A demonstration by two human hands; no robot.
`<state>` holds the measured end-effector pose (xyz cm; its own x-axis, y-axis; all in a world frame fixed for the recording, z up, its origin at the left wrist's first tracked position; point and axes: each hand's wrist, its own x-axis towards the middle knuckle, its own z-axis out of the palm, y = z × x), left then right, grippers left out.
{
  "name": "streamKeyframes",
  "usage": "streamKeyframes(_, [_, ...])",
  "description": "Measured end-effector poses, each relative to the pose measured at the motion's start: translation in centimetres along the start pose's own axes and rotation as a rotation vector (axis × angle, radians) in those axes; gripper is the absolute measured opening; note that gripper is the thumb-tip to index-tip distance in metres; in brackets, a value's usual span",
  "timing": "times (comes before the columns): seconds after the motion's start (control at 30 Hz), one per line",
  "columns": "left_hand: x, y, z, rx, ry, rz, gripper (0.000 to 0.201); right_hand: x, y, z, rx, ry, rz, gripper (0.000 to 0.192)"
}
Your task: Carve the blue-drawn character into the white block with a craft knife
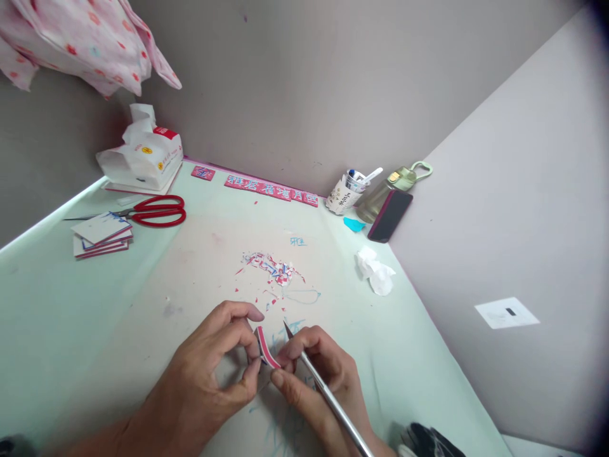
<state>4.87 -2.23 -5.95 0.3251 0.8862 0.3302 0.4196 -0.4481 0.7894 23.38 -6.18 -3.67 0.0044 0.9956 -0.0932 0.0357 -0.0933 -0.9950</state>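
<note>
Both hands trimming a small red card piece near the desk's near edge.
Left hand [209, 374] pinches the red card piece [266, 348] bent between fingertips; right hand [316, 374] grips the craft knife [323, 393] pen-style, tip beside it. Steady short strokes, fingertips off the blade line, would suit.

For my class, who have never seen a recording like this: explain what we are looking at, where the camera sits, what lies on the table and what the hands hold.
No machine here: a person works with bare hands, filmed by one camera worn on the head, looking down. The left hand pinches a small bent red-edged paper piece. The right hand holds a thin metal craft knife like a pen, tip by the paper. On the pale green table lie paper scraps, red scissors, a stack of cards, a tissue pack, crumpled tissue, a pen cup, a phone.
</note>
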Motion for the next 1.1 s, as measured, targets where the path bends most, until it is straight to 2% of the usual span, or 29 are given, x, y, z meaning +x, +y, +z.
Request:
streamKeyframes(0.1, [0.6, -0.5, -0.7, 0.009, 0.027, -0.03, 0.012, 0.0, -0.4, -0.1, 0.029, 0.006, 0.031, 0.029])
streamKeyframes(0.23, [1.5, -1.7, -2.3, 0.033, 0.091, -0.169, 0.011, 0.1, -1.2, -0.5, 0.102, 0.022, 0.12, 0.032])
streamKeyframes(0.37, [1.7, -1.8, -3.0, -0.017, 0.067, -0.251, 0.019, 0.4, -1.2, -0.8, 0.201, 0.039, 0.164, 0.034])
streamKeyframes(0.5, [1.8, -1.2, -2.7, -0.06, 0.04, -0.235, 0.019, 0.5, -0.6, -0.8, 0.248, 0.065, 0.175, 0.034])
streamKeyframes(0.73, [2.1, -1.1, -2.7, -0.14, -0.012, -0.184, 0.021, 0.7, -0.2, -0.8, 0.308, 0.028, 0.188, 0.034])
streamKeyframes(0.87, [1.5, -1.6, -2.0, -0.045, 0.021, -0.145, 0.014, 0.8, 0.0, -1.0, 0.304, 0.03, 0.165, 0.034])
streamKeyframes(1.0, [-0.2, -1.9, -0.4, 0.083, 0.024, -0.109, 0.062, 0.9, 0.2, -1.0, 0.3, 0.043, 0.162, 0.033])
streamKeyframes(1.1, [-1.3, -1.8, 0.6, 0.17, -0.024, -0.044, 0.078, 0.8, 0.2, -0.7, 0.298, 0.038, 0.179, 0.033])
